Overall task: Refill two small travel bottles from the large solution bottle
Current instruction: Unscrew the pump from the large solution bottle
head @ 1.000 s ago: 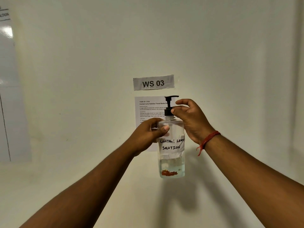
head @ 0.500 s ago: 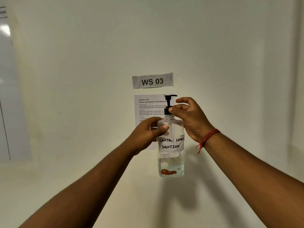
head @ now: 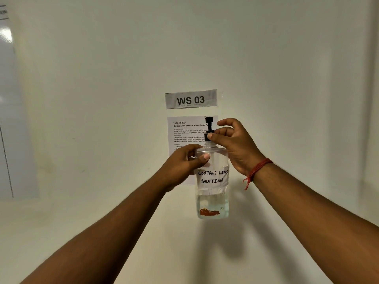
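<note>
I see the solution bottle (head: 212, 181) upright in front of the WS 03 sign (head: 191, 99), just below it. My left hand (head: 182, 165) grips its shoulder; my right hand (head: 235, 144) pinches the black pump collar (head: 209, 134) on top.

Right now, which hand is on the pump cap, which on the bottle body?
Right hand pinches the black pump cap; left hand grips the solution bottle at its shoulder.
</note>
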